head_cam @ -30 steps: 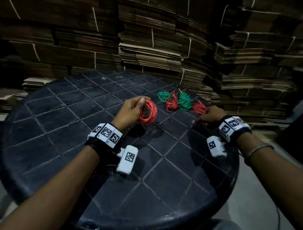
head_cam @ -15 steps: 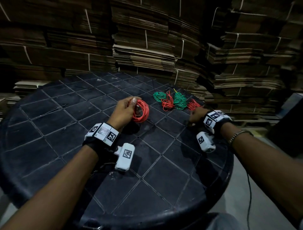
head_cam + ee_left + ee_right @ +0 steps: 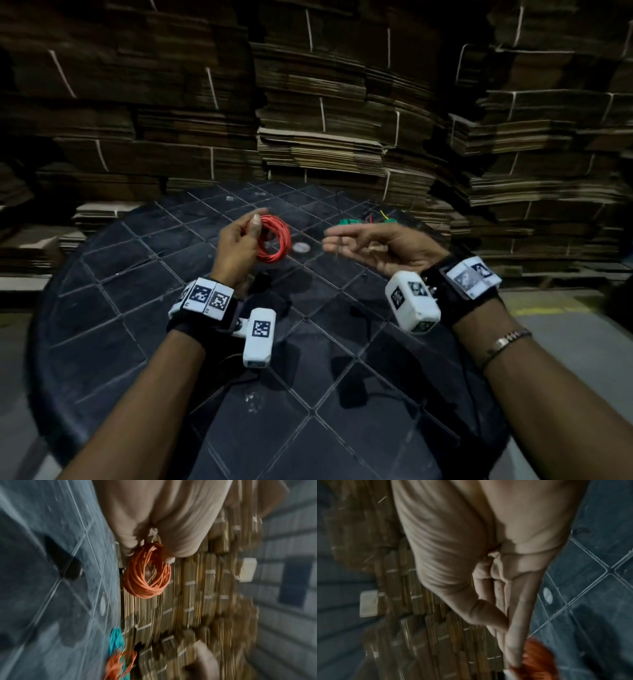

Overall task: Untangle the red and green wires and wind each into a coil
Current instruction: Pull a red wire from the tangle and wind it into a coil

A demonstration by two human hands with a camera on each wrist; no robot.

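My left hand (image 3: 245, 236) holds a wound coil of red wire (image 3: 275, 240) upright above the black table (image 3: 137, 335), thumb over the strands. The left wrist view shows the same red coil (image 3: 147, 574) hanging from my fingers. My right hand (image 3: 346, 240) hovers palm up just right of the coil, fingers straight and empty. In the right wrist view its straight fingers (image 3: 513, 635) point toward the blurred red coil (image 3: 537, 657). Behind the right hand lie other green and red wire coils (image 3: 366, 221), mostly hidden, also blurred in the left wrist view as wire coils (image 3: 118, 655).
The round black table has a grid-patterned top and a small silver disc (image 3: 301, 247) near its middle. Tall stacks of tied flattened cardboard (image 3: 325, 120) stand close behind the table. Grey floor (image 3: 565, 325) shows to the right.
My right hand left the coils at the table's far right, lifted and turned palm up next to the red coil. My left hand raised the red coil off the table.
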